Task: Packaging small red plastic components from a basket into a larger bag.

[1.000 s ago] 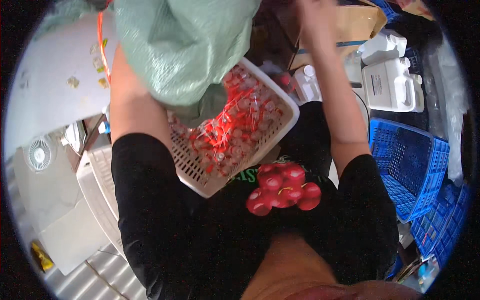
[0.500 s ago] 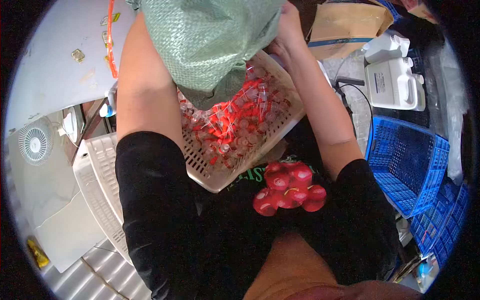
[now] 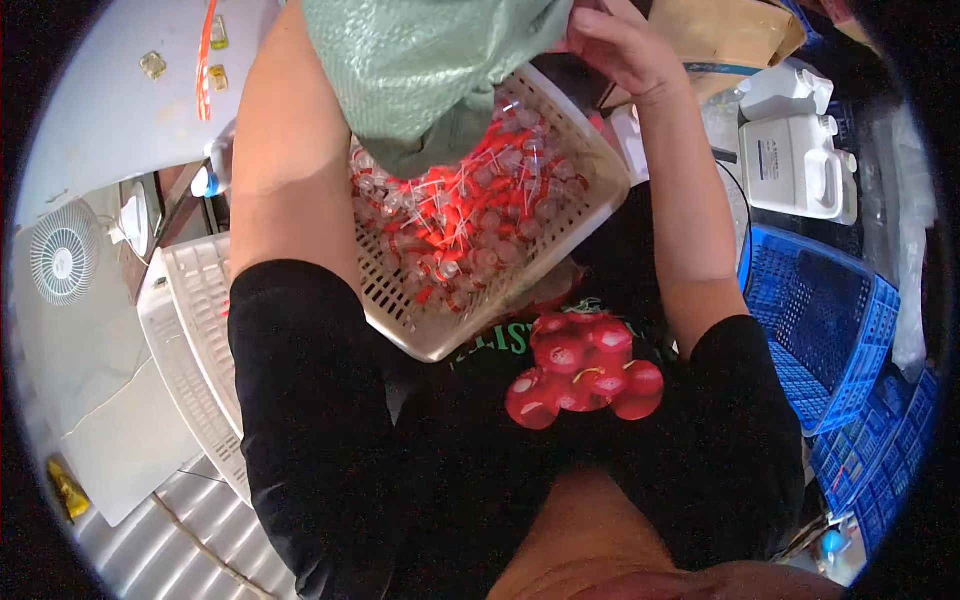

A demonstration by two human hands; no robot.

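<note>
A green woven sack (image 3: 430,60) hangs mouth-down over a white perforated basket (image 3: 432,345) that leans against my black shirt. The basket holds a heap of small clear and red plastic pieces (image 3: 470,230), some lying right under the sack's mouth. My right hand (image 3: 625,45) grips the sack's right edge at the top of the view. My left forearm (image 3: 290,150) runs up along the sack's left side. Its hand is hidden behind the sack or past the top edge.
Stacked white slotted trays (image 3: 190,340) and a small fan (image 3: 62,262) lie at my left below a white tabletop (image 3: 110,110). Blue crates (image 3: 820,330) stand at the right, with a white plastic canister (image 3: 800,165) and a cardboard box (image 3: 730,30) beyond them.
My right hand has come down from the top edge onto the sack's right side. The sack has shifted over the basket's middle, and the view has closed in on the basket.
</note>
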